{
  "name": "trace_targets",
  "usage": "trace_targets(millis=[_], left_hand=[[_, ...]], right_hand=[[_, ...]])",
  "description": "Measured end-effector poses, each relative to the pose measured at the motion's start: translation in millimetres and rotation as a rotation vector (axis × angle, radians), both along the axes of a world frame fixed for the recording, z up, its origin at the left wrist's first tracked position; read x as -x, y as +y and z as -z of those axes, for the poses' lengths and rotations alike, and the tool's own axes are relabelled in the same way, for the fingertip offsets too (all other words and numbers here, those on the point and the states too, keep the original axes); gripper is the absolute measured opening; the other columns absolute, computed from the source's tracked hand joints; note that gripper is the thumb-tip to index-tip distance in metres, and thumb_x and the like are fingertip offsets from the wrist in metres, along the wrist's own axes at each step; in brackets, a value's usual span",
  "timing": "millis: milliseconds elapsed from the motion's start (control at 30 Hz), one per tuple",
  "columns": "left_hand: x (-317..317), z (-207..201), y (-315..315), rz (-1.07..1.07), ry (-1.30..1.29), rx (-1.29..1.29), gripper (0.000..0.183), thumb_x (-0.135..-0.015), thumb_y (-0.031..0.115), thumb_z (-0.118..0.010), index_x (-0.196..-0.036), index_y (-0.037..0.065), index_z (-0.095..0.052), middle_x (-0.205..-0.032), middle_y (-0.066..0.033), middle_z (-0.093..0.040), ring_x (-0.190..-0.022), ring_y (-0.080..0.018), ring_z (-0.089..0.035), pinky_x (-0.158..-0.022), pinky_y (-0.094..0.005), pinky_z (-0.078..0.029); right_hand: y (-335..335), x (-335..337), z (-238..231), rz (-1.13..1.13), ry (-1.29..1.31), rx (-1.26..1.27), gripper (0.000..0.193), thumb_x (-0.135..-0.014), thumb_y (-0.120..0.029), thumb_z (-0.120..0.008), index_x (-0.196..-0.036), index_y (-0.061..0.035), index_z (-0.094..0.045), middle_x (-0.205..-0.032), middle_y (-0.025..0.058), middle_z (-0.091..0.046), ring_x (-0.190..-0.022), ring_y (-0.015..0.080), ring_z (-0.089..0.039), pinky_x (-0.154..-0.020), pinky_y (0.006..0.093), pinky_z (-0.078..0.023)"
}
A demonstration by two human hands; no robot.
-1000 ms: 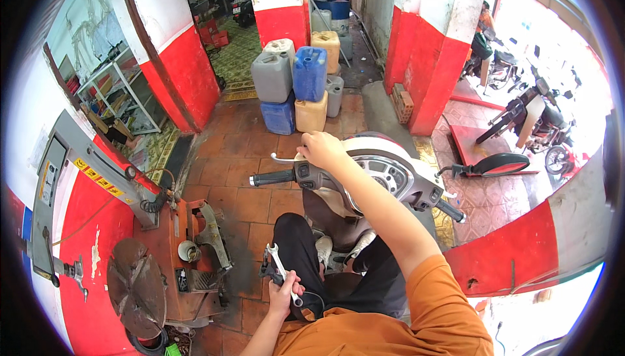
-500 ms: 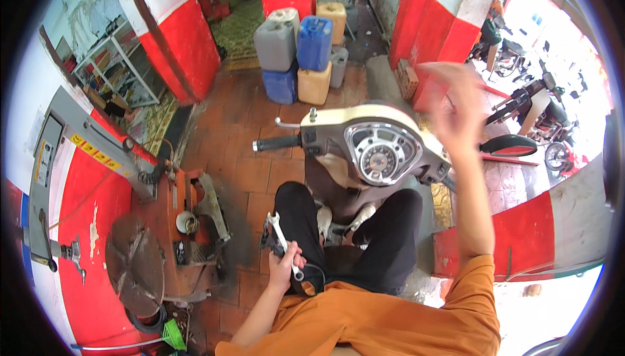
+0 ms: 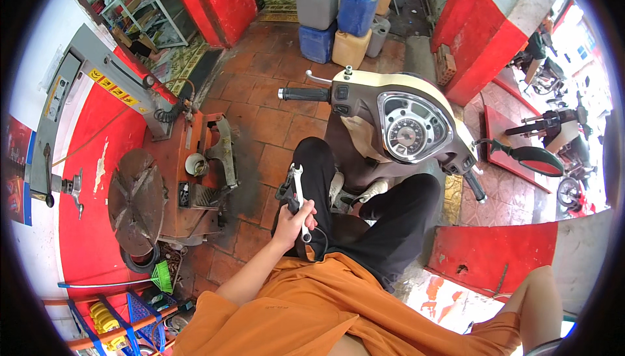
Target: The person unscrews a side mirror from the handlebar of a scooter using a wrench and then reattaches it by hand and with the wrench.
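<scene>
My left hand (image 3: pixel 294 224) is closed around a silver combination wrench (image 3: pixel 299 190), in front of my left thigh. The wrench's forked end points away from me and its ring end shows below my fingers. A dark tool-like thing (image 3: pixel 284 191) lies alongside it in the same grip; its kind is unclear. My right arm (image 3: pixel 539 300) bends down at the lower right edge, and its hand is out of view. Before me stands a cream and brown motor scooter (image 3: pixel 364 136), between my knees, with a round-dialed instrument panel (image 3: pixel 410 129) and a mirror (image 3: pixel 539 160) on the right side.
Stacked plastic jerrycans (image 3: pixel 358 7) stand ahead on the tiled floor. To the left is a tire-changing machine (image 3: pixel 170 190) with a round turntable (image 3: pixel 137 201). A green broom (image 3: pixel 161 278) lies at lower left. Other motorbikes (image 3: pixel 563 138) are parked at right beyond a red pillar (image 3: pixel 485 37).
My right hand, blurred and raised over the scooter's right handlebar before, has dropped out of view at lower right. My view has tilted down; the wrench stays in my left hand.
</scene>
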State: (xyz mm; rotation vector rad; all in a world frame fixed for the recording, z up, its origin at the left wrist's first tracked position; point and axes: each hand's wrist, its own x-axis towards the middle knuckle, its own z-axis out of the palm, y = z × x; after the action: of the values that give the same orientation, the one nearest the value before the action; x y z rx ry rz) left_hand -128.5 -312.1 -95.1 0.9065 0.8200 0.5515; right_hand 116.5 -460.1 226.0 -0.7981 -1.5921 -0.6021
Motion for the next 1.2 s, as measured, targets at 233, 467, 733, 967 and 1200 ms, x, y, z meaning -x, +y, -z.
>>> trace_targets(millis=[233,467,733,967,1200], left_hand=[[6,-2,-2,-0.005,-0.006,0.004,0.028,-0.096,0.025,-0.062,-0.081,0.002,-0.057,-0.057,-0.0016,-0.053,-0.052,-0.0119,-0.055,-0.06,-0.0296,-0.05],[8,1,-2,-0.026,0.005,0.006,0.027,-0.096,0.024,-0.062,-0.081,0.002,-0.057,-0.056,-0.0013,-0.052,-0.051,-0.012,-0.055,-0.06,-0.0297,-0.05],[8,0,1,-0.029,-0.002,0.011,0.027,-0.096,0.023,-0.062,-0.081,0.002,-0.057,-0.056,-0.0016,-0.053,-0.051,-0.0123,-0.054,-0.059,-0.0296,-0.05],[10,3,0,-0.042,0.003,0.016,0.026,-0.096,0.023,-0.061,-0.081,0.002,-0.056,-0.056,-0.0012,-0.05,-0.051,-0.0124,-0.053,-0.058,-0.0295,-0.05],[8,0,1,-0.033,0.014,0.014,0.025,-0.096,0.023,-0.061,-0.081,0.003,-0.056,-0.055,-0.0006,-0.049,-0.05,-0.0125,-0.052,-0.059,-0.0304,-0.049]], right_hand=[[61,16,57,-0.048,0.085,0.201,0.018,-0.093,-0.025,-0.051,-0.087,-0.0082,-0.056,-0.079,0.0028,-0.059,-0.071,0.014,-0.058,-0.068,0.0269,-0.047],[66,21,61,-0.058,0.088,0.221,0.017,-0.092,-0.023,-0.052,-0.085,-0.0085,-0.056,-0.077,0.0022,-0.058,-0.07,0.0134,-0.058,-0.067,0.0266,-0.047],[64,19,61,-0.049,0.086,0.223,0.015,-0.092,-0.021,-0.052,-0.083,-0.0089,-0.055,-0.075,0.0016,-0.056,-0.07,0.0127,-0.057,-0.066,0.0263,-0.047],[59,17,63,-0.048,0.09,0.23,0.015,-0.091,-0.019,-0.053,-0.08,-0.0093,-0.054,-0.073,0.001,-0.055,-0.069,0.0122,-0.057,-0.065,0.026,-0.046],[53,17,64,-0.05,0.088,0.23,0.014,-0.09,-0.018,-0.054,-0.078,-0.0096,-0.053,-0.071,0.0004,-0.054,-0.068,0.0116,-0.056,-0.064,0.0257,-0.046]])
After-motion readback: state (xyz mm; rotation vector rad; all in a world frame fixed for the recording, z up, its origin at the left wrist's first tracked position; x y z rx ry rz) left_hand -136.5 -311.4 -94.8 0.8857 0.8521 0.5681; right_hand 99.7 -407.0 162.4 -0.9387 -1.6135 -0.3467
